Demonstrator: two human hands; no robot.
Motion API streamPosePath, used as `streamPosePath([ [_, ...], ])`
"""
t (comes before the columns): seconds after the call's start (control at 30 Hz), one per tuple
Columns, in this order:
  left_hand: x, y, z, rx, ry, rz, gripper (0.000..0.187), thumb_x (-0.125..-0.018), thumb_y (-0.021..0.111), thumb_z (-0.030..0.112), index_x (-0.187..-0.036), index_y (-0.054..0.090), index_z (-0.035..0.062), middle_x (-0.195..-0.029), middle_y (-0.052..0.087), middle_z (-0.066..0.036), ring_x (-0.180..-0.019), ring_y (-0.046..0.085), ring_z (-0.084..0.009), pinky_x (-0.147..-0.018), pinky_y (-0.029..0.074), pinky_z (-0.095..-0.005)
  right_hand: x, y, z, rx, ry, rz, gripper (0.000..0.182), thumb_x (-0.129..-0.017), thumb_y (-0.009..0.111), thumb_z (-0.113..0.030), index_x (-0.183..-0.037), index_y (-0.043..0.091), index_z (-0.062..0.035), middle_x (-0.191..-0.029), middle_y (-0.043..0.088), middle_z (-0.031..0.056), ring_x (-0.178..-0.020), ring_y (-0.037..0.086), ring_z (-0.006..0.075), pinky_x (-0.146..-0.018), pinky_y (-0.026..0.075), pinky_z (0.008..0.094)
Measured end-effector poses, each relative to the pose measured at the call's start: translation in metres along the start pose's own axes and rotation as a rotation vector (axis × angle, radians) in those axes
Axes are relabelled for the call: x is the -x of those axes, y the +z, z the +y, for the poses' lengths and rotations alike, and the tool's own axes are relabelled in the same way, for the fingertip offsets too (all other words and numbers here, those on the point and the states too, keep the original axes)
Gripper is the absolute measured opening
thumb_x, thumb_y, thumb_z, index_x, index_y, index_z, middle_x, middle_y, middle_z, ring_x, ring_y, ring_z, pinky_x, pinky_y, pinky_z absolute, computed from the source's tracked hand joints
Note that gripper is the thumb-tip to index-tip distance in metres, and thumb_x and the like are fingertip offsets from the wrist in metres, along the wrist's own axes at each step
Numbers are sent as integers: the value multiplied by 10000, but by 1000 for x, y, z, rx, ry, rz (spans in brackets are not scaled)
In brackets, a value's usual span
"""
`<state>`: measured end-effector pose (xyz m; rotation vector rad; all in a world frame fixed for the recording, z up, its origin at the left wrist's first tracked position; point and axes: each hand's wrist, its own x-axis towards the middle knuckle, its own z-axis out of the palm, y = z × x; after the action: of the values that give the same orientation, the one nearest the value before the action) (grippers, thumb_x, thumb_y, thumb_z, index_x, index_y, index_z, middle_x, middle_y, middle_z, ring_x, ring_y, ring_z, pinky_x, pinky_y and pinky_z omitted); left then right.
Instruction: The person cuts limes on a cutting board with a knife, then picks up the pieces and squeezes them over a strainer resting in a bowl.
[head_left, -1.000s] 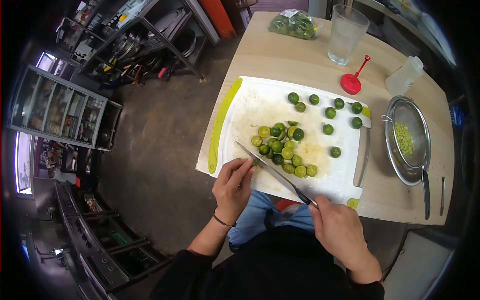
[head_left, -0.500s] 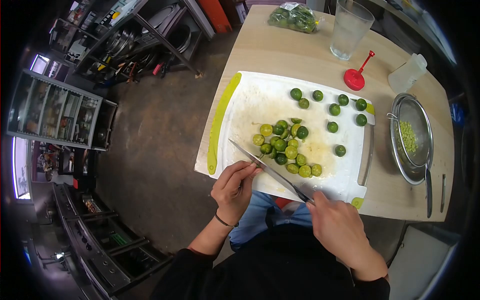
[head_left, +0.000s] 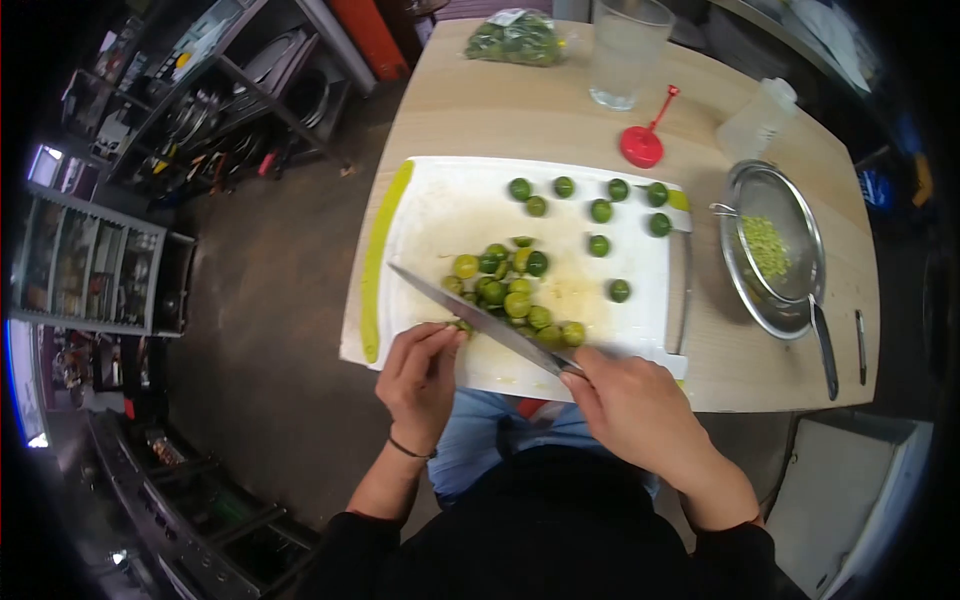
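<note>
My left hand (head_left: 412,378) is at the near edge of a white cutting board (head_left: 440,200), its fingertips pinched on a small green lime (head_left: 463,325), mostly hidden by fingers and blade. In my right hand (head_left: 635,408) is the handle of a kitchen knife (head_left: 478,318). The blade slants across the board, its tip pointing to the far left, just beyond my left fingertips. Beside the blade lies a pile of cut limes (head_left: 517,303), some showing yellow-green faces. Several whole limes (head_left: 601,210) sit apart on the board's far right part.
Right of the board, a strainer (head_left: 808,255) rests on a metal bowl (head_left: 735,262) with pale green seeds (head_left: 765,247) inside. Behind stand a bag of limes (head_left: 515,40), a clear cup (head_left: 628,60), a red lid with spout (head_left: 642,147) and a plastic bottle (head_left: 757,120).
The view has shifted, so the board and table appear further left. The knife's handle end has moved away from my body, bringing the blade closer over the cut limes. My left hand keeps its pinch.
</note>
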<state>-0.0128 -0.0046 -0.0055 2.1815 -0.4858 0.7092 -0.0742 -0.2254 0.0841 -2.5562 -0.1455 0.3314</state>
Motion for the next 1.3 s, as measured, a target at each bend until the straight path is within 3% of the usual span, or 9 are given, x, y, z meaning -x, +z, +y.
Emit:
streamPosePath([
  [0.1, -12, 9, 19, 32, -76, -50, 181, -744, 799, -34, -885, 711, 39, -964, 671, -98, -786, 670, -233, -649, 543, -314, 26, -14, 26, -146, 77, 157, 193, -977, 554, -193, -921, 564, -9, -650, 615, 200, -636, 638, 407, -604, 501, 487],
  [0.2, -34, 24, 39, 3, 120, -98, 197, -744, 799, -15, -916, 723, 43, -995, 676, -91, -884, 656, -232, -746, 533, -334, 47, -21, 51, -330, 194, 285, 215, -973, 588, -199, -892, 557, -2, -646, 589, 210, -617, 609, 416, -585, 459, 483],
  [0.27, -47, 39, 58, 60, 225, -287, 248, -755, 791, 35, -991, 719, 60, -994, 678, -88, -922, 632, -265, -816, 493, -374, 57, -19, 65, -322, 275, 382, 220, -978, 588, -196, -892, 554, 4, -656, 598, 200, -582, 580, 411, -553, 440, 450],
  [0.5, -54, 88, 78, 26, 392, -476, 363, -752, 792, 94, -1099, 687, 76, -1008, 679, -88, -927, 631, -265, -822, 489, -382, 72, -20, 77, -458, 384, 357, 233, -976, 592, -187, -886, 549, 24, -680, 604, 219, -578, 561, 423, -548, 432, 423],
  [0.67, -57, 42, 90, 178, 238, -436, 329, -741, 766, -7, -1052, 674, 49, -1004, 677, -96, -887, 652, -255, -792, 542, -317, 72, -17, 73, -418, 297, 312, 214, -969, 597, -189, -904, 565, 12, -683, 613, 214, -612, 589, 432, -562, 452, 439],
  [0.73, -55, 1, 85, 171, 217, -223, 326, -712, 784, -30, -1009, 662, 22, -1000, 659, -112, -891, 654, -239, -770, 546, -330, 68, -12, 66, -430, 267, 260, 207, -967, 599, -199, -920, 578, 1, -677, 619, 207, -618, 600, 428, -570, 467, 446],
  [0.8, -43, -29, 62, 173, 126, -24, 365, -679, 810, -52, -1010, 672, 13, -966, 675, -120, -868, 666, -222, -780, 548, -302, 62, 0, 54, -100, 98, 185, 175, -960, 601, -212, -959, 598, -36, -643, 622, 180, -620, 625, 408, -580, 498, 462],
  [0.9, -27, -43, 33, 197, -9, 132, 362, -678, 825, -33, -1009, 687, 16, -955, 690, -122, -866, 672, -216, -787, 549, -300, 48, 13, 32, -34, -40, 130, 165, -955, 592, -215, -930, 589, -52, -631, 627, 152, -596, 641, 362, -549, 511, 460],
  [1.3, 2, -9, 8, 38, -100, -39, 275, -703, 849, 11, -944, 722, 37, -982, 713, -99, -872, 703, -208, -757, 559, -299, 29, 2, -5, 112, 57, 66, 174, -967, 564, -191, -883, 559, -38, -659, 638, 142, -583, 638, 355, -534, 509, 457],
])
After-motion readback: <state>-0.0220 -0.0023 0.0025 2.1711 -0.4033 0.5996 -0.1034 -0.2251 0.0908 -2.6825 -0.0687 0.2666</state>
